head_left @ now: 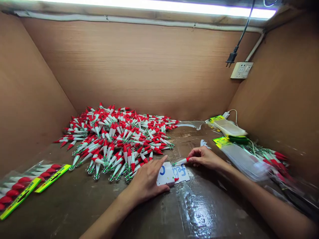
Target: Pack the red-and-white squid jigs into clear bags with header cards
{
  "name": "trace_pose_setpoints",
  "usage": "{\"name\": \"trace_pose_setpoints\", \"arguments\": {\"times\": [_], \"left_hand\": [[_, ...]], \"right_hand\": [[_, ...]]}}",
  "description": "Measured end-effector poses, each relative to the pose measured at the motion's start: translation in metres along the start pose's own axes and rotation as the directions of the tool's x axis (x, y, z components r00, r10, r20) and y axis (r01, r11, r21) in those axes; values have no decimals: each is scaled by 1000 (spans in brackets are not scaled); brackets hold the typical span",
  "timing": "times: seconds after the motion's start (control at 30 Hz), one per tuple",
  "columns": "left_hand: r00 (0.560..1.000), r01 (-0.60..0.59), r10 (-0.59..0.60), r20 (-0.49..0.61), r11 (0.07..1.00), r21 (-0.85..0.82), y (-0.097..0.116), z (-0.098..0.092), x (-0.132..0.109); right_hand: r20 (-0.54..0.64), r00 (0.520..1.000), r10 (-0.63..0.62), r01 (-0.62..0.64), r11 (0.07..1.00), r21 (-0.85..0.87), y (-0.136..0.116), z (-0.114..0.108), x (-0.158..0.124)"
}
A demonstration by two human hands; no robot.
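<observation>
My left hand (148, 177) is around the left end of a small white cardboard piece (166, 175) with blue handwriting. Its fingers lie along the far edge and its thumb is by the near edge. A red tip shows at the cardboard's near right corner. My right hand (205, 157) pinches the red end of a red-and-white fishing lure (181, 162). The lure's green, hooked end points left over the cardboard. Beyond my left hand lies a big heap of the same lures (119, 136), some close to its fingers.
Clear packs of lures with yellow header cards (21, 197) lie at the left. At the right are stacked clear bags (239, 157) with yellow-green headers, and more lures (276, 159). A black plug (231, 57) hangs near a wall socket (241, 70). Wooden panels enclose the brown tabletop (144, 219).
</observation>
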State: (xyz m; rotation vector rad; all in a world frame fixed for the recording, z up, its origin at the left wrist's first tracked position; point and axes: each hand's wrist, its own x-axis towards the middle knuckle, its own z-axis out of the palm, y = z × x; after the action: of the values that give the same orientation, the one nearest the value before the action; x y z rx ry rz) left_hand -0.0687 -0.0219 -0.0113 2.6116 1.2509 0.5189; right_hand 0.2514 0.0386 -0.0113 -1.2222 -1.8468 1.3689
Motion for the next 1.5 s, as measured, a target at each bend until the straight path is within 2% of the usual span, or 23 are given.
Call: {"name": "trace_pose_setpoints", "arguments": {"times": [0.27,0.4,0.53,0.63,0.7,0.83,0.93,1.03,1.1,1.17,1.23,1.33,1.4,1.5], "left_hand": [[1000,-23,23,-15,999,-34,0,0,-1],[1000,-15,14,-11,1000,-25,2,-2,0],[1000,-7,7,-2,1000,0,7,-6,1],[1000,-19,19,-15,1000,3,9,-7,3],[1000,-23,23,-21,1000,-2,10,-7,3],[999,-34,34,-6,999,-19,9,-5,3],[999,-37,37,-5,999,-31,9,-5,2],[1000,-30,30,-5,999,-39,10,-6,1],[1000,-31,30,-4,999,-43,11,-6,0],[999,-33,33,-5,998,-50,12,-7,0],[999,-33,32,-9,998,-52,13,-7,0],[1000,-24,24,-2,999,-46,14,-9,-1],[1000,-22,23,8,999,-43,15,-11,-1],[1000,-21,22,16,999,-41,17,-12,-2]], "right_hand": [[-15,999,47,-47,999,-4,3,3,0],[-18,1000,23,-24,999,-36,1,12,-2],[-18,986,-163,155,961,-230,-6,38,-4],[23,943,-332,312,859,-405,-12,58,-4],[74,914,-400,382,782,-492,-15,68,-5],[209,862,-461,494,673,-551,-17,73,-11],[238,843,-482,528,661,-533,-18,66,-14],[129,860,-494,489,724,-487,-27,54,-5],[-15,881,-473,401,763,-506,-39,49,14],[-105,897,-430,293,755,-587,-57,50,42],[-114,921,-373,204,709,-675,-76,59,75],[-126,937,-327,141,682,-718,-97,81,119],[-157,941,-301,92,672,-735,-103,98,137],[-235,934,-269,6,670,-743,-104,116,149]]}}
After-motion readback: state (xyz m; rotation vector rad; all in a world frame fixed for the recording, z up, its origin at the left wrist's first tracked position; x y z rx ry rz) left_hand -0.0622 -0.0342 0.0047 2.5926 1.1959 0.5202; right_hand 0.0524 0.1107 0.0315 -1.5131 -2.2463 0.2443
